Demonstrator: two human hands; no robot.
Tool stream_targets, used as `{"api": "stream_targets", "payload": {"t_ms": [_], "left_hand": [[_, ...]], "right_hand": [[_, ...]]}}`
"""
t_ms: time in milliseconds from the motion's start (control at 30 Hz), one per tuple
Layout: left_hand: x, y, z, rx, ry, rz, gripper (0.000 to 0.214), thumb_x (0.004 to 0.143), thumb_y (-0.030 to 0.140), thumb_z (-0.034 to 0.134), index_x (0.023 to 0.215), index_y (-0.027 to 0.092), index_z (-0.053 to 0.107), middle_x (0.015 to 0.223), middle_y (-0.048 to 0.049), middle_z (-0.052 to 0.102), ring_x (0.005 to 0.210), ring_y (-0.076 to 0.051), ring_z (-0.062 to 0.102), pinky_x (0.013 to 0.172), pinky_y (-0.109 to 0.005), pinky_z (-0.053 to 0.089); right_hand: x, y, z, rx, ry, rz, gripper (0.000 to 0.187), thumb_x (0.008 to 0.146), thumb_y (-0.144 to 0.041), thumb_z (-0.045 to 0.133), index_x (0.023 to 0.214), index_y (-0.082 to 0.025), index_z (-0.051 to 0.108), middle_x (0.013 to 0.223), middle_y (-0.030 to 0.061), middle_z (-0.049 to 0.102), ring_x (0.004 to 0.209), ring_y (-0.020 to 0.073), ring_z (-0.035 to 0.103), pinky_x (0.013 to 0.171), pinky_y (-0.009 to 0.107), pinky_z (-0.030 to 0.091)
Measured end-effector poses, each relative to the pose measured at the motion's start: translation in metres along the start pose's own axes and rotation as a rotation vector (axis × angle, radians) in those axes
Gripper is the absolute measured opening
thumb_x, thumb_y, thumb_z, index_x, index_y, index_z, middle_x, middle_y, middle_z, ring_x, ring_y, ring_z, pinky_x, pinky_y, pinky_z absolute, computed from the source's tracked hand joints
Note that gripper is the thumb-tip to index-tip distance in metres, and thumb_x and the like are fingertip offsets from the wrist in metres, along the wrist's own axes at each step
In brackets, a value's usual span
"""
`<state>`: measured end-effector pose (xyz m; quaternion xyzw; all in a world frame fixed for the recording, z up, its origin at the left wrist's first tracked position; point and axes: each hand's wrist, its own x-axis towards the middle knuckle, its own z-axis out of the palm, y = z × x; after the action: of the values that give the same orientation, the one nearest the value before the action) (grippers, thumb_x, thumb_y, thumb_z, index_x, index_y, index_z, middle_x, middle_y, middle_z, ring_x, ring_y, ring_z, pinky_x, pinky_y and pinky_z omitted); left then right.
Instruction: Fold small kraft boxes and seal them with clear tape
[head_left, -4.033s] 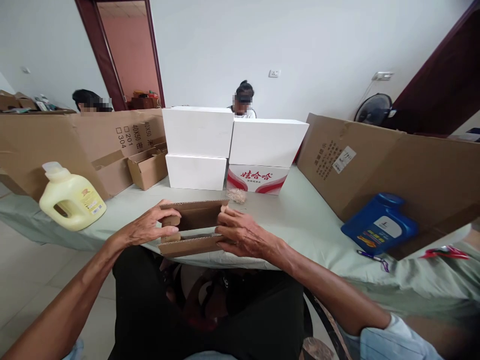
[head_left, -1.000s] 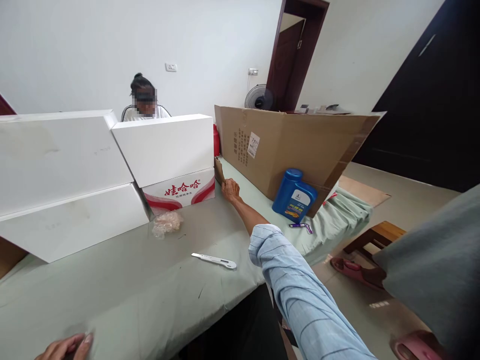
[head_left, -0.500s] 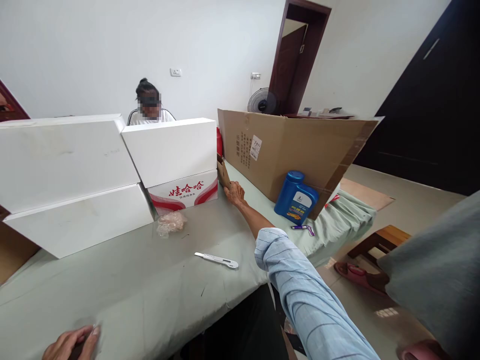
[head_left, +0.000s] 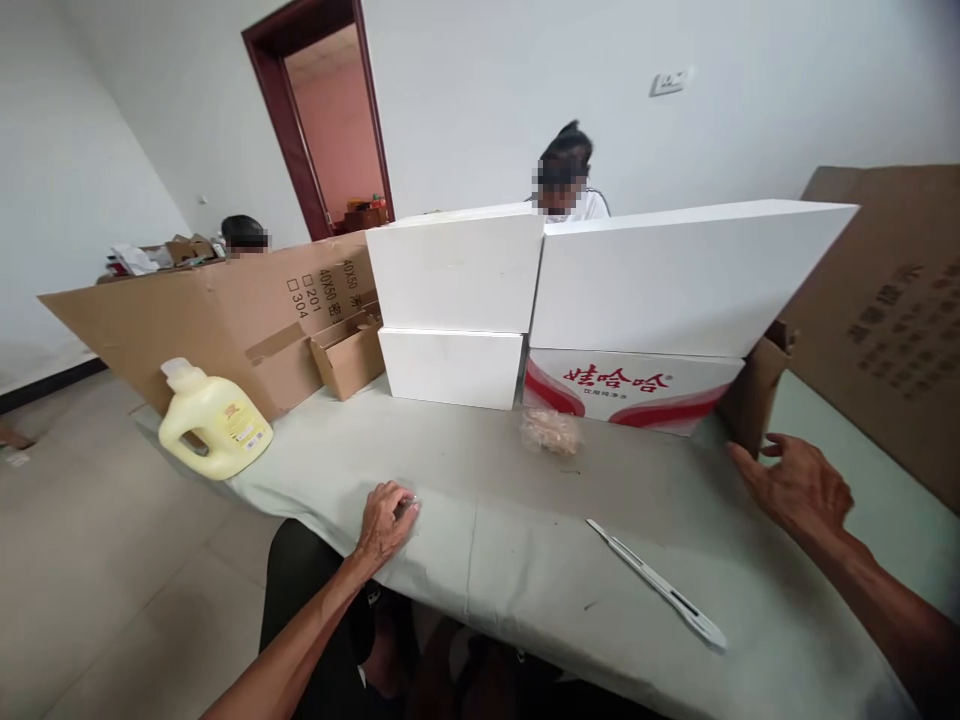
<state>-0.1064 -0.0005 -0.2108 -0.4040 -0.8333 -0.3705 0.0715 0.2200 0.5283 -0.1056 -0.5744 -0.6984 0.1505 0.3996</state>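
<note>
My left hand (head_left: 388, 522) rests on the cloth-covered table (head_left: 480, 480) near its front edge. Its fingers are curled with the thumb against them, around something small I cannot make out. At the right, my right hand (head_left: 799, 480) has its thumb and fingers apart and holds nothing. Just beyond its fingertips stands a small brown cardboard box (head_left: 756, 390); whether they touch it I cannot tell. Between the hands lie a white utility knife (head_left: 660, 585) and a crumpled clear plastic bag (head_left: 553, 432) with pale pinkish contents.
White boxes (head_left: 457, 270) are stacked across the table, over a red-and-white carton (head_left: 637, 390). A yellow jug (head_left: 217, 420) and an open small carton (head_left: 349, 355) stand left, by a large cardboard box (head_left: 247, 320). Another large box (head_left: 892, 320) is at right. Two people sit behind.
The view has swung left, bringing in the yellow jug and left-hand boxes. My right hand, earlier on the small cardboard box, now has its fingers apart in front of it. My left hand stays curled.
</note>
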Motion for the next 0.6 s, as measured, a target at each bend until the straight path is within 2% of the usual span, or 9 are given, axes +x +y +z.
{"api": "stream_targets", "payload": {"t_ms": [133,200,267,367,433,533,600], "left_hand": [[0.01,-0.008,-0.004,-0.063,-0.032,-0.009,0.014,0.089,0.031,0.069,0.098,0.023,0.075,0.089,-0.005,0.072,0.08,-0.021,0.068,0.078,-0.035,0.056],[0.026,-0.018,-0.012,-0.076,-0.014,-0.042,0.023,0.087,0.031,0.069,0.108,0.022,0.075,0.097,-0.005,0.073,0.075,-0.018,0.066,0.072,-0.032,0.056],[0.05,-0.032,-0.027,-0.067,0.039,-0.093,0.036,0.085,0.032,0.072,0.119,0.021,0.072,0.109,-0.0072,0.072,0.078,-0.018,0.067,0.071,-0.032,0.057],[0.097,-0.057,-0.063,-0.019,0.154,-0.186,0.057,0.083,0.034,0.077,0.136,0.02,0.064,0.127,-0.013,0.067,0.091,-0.022,0.069,0.078,-0.036,0.06],[0.131,-0.072,-0.092,0.028,0.23,-0.247,0.067,0.082,0.034,0.079,0.144,0.019,0.058,0.134,-0.0165,0.062,0.097,-0.025,0.07,0.088,-0.042,0.06],[0.18,-0.087,-0.134,0.098,0.284,-0.301,0.082,0.083,0.033,0.082,0.155,0.015,0.049,0.143,-0.022,0.058,0.108,-0.031,0.069,0.099,-0.049,0.057],[0.208,-0.092,-0.155,0.146,0.288,-0.302,0.09,0.082,0.032,0.084,0.16,0.015,0.044,0.149,-0.0241,0.055,0.125,-0.037,0.064,0.105,-0.05,0.054]], "right_hand": [[-0.033,0.012,0.004,0.066,-0.063,-0.074,0.042,0.075,-0.07,0.083,0.065,-0.033,0.065,0.096,0.0207,0.075,0.074,0.0293,0.061,0.069,0.05,0.034],[-0.063,0.009,0.002,0.116,-0.149,-0.197,0.051,0.069,-0.086,0.074,0.07,-0.036,0.069,0.089,0.019,0.074,0.071,0.0314,0.063,0.066,0.052,0.038],[-0.1,0.005,-0.001,0.153,-0.243,-0.342,0.058,0.066,-0.096,0.066,0.078,-0.039,0.071,0.085,0.0172,0.073,0.069,0.0334,0.066,0.065,0.054,0.044],[-0.154,0.005,-0.007,0.206,-0.304,-0.508,0.054,0.073,-0.095,0.061,0.087,-0.044,0.071,0.089,0.0135,0.076,0.071,0.0367,0.071,0.068,0.058,0.054],[-0.183,0.012,-0.01,0.216,-0.324,-0.561,0.047,0.076,-0.09,0.063,0.091,-0.046,0.071,0.094,0.0114,0.078,0.074,0.0388,0.074,0.069,0.06,0.059],[-0.209,0.027,-0.012,0.195,-0.359,-0.593,0.044,0.077,-0.086,0.066,0.096,-0.047,0.075,0.102,0.0111,0.08,0.085,0.0414,0.078,0.071,0.061,0.063],[-0.217,0.038,-0.01,0.178,-0.312,-0.593,0.044,0.077,-0.085,0.067,0.095,-0.047,0.077,0.102,0.0115,0.08,0.091,0.0417,0.079,0.076,0.06,0.066]]}}
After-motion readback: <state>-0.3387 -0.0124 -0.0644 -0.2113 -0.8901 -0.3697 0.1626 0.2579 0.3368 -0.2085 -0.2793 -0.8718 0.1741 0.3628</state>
